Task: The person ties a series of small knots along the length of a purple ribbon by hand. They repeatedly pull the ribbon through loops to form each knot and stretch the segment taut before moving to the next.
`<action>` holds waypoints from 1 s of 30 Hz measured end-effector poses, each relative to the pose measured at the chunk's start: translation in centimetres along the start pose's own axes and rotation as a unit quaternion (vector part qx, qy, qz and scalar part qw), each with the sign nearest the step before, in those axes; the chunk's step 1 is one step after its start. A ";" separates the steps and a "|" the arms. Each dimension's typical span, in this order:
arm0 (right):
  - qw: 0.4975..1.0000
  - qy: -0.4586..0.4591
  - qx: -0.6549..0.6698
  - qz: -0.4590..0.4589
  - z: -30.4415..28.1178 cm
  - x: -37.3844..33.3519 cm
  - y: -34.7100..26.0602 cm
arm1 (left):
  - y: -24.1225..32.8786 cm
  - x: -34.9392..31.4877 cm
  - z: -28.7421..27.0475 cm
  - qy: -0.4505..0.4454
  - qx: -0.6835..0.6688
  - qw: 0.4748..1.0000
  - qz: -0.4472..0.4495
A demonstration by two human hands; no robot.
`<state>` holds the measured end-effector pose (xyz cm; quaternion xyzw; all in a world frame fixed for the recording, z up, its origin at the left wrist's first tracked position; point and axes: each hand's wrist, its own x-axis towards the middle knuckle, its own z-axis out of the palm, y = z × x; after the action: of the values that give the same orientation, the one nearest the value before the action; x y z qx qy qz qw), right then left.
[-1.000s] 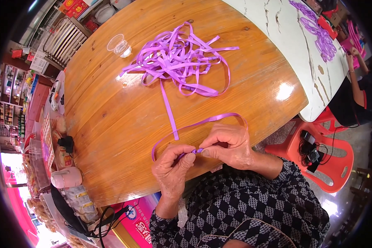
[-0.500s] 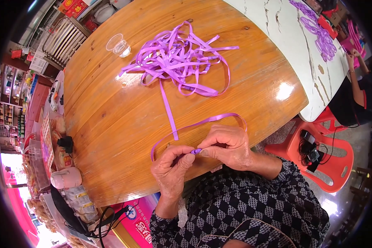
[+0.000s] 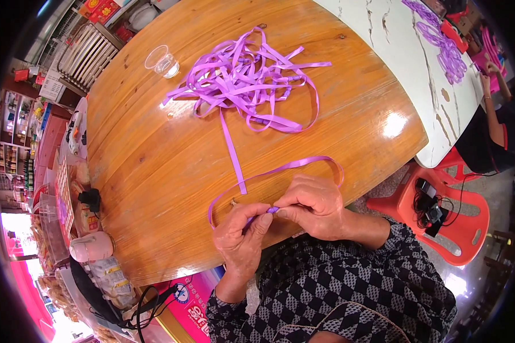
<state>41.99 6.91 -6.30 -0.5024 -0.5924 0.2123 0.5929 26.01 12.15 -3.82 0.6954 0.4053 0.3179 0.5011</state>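
At the far left, a pink kettle (image 3: 91, 247) stands beside the wooden bench (image 3: 149, 188). A clear plastic cup (image 3: 165, 64) sits near the bench's far edge, probably set there to be out of the way of the elbows. Right of it, a loose heap of purple ribbon (image 3: 240, 86) lies across the bench, likely kept within easy reach; one strip (image 3: 232, 151) trails from it toward the person.

The left hand (image 3: 240, 237) is at the near edge, thumb and forefinger pinched narrow on one side of a small twisted part (image 3: 273, 210) of the held ribbon (image 3: 294, 164). The rest of that ribbon arches over the bench beyond both hands, its slack seemingly left loose so it does not pull. The right hand (image 3: 315, 206) pinches the other side, thumb and forefinger close together, fingertips almost meeting the left's; such a close grip looks suited to controlling a small piece.

Farther right, a red stool (image 3: 469, 214) carries black cables (image 3: 426, 206). Beyond, more purple ribbon (image 3: 452, 63) lies on a white bench (image 3: 406, 74) near a co-worker's arm (image 3: 486, 86).
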 end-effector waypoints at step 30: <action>0.999 0.022 0.023 -0.012 0.1 -0.8 -1.4 | 1.2 -0.5 0.8 0.040 0.205 0.942 0.264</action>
<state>41.24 5.69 -5.54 -0.4863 -0.5798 0.2078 0.6198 26.74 11.12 -2.93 0.8519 0.2835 0.3759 0.2293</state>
